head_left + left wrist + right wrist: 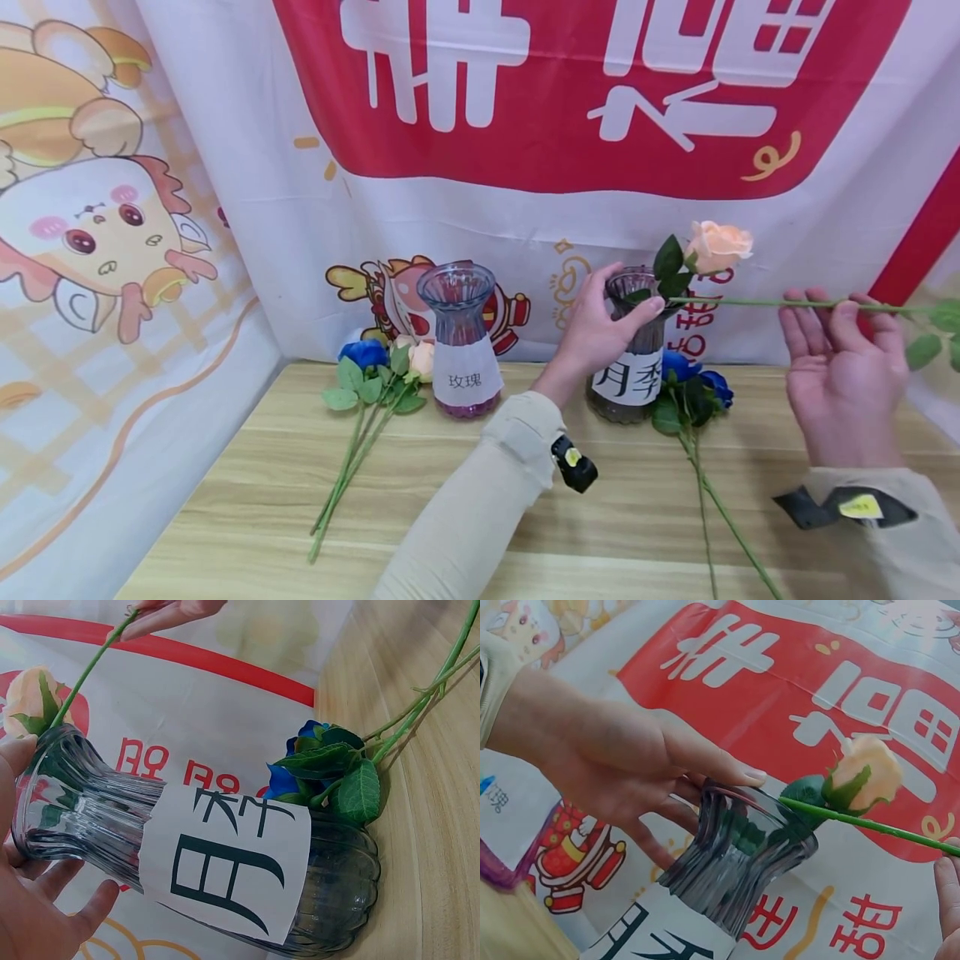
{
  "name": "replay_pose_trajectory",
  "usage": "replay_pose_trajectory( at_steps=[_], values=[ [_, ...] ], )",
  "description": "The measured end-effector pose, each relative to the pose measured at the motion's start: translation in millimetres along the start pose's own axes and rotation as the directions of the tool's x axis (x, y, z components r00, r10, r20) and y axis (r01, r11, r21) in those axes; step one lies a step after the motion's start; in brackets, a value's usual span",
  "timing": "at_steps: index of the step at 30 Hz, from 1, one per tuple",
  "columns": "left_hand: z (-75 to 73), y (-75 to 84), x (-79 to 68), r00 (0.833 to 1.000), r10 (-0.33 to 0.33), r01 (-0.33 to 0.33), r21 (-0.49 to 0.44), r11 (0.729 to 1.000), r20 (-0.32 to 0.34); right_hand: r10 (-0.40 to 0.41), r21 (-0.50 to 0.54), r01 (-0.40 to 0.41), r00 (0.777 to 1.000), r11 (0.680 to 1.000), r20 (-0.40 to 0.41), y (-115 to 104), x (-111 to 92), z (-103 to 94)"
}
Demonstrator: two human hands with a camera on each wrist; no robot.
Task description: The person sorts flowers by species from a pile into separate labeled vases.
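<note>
My left hand (596, 329) grips the fluted neck and rim of a smoky glass vase (624, 410) bearing a white label; its fingers lie behind the neck in the right wrist view. A peach rose (718, 247) shows at the vase mouth, and dark leaves show through the glass (82, 814). Palm up, my right hand (847, 375) pinches a long green flower stem (750, 302) between thumb and fingers. That stem lies nearly level, one end at the vase rim, with leaves (926, 350) at the right frame edge; anything beyond them is out of view.
Blue flowers (716, 389) lie on the wooden table (600, 542) beside the gripped vase. Further left stands a second glass vase (457, 300) with a white label and purplish base. Blue and peach flowers (363, 354) lie next to it. A printed cloth (247, 208) hangs behind.
</note>
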State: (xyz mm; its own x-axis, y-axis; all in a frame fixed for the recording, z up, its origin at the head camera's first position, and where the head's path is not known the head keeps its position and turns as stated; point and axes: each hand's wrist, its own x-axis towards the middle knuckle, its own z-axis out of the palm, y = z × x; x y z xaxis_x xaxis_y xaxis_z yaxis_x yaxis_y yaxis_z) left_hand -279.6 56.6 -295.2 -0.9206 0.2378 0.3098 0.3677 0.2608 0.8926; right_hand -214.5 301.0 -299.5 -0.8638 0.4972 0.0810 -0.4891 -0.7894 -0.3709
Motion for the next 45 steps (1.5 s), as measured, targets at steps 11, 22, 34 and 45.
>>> replay_pose_trajectory(
  at_steps=[11, 22, 34, 45],
  values=[
    [-0.6, -0.1, -0.9, 1.000, -0.004, 0.004, -0.001, 1.000, 0.004, 0.026, -0.028, -0.024, 0.997, 0.999, 0.075, 9.0, 1.8, 18.3],
    [-0.9, 0.6, -1.0, 1.000, -0.002, 0.002, -0.001, 1.000, 0.004, 0.017, -0.091, -0.005, 0.991, 0.996, 0.132, 23.3, 0.4, 30.0],
    [0.0, -0.6, -0.2, 1.000, -0.005, 0.005, -0.005, 1.000, 0.001, -0.018, -0.217, 0.043, 0.993, 0.975, 0.113, 35.4, -1.0, 32.0],
    [-0.1, 0.2, -0.3, 1.000, -0.005, 0.005, 0.000, 1.000, 0.002, -0.079, -0.272, 0.113, 0.988, 0.956, 0.133, 39.2, -1.9, 36.9]
  ],
)
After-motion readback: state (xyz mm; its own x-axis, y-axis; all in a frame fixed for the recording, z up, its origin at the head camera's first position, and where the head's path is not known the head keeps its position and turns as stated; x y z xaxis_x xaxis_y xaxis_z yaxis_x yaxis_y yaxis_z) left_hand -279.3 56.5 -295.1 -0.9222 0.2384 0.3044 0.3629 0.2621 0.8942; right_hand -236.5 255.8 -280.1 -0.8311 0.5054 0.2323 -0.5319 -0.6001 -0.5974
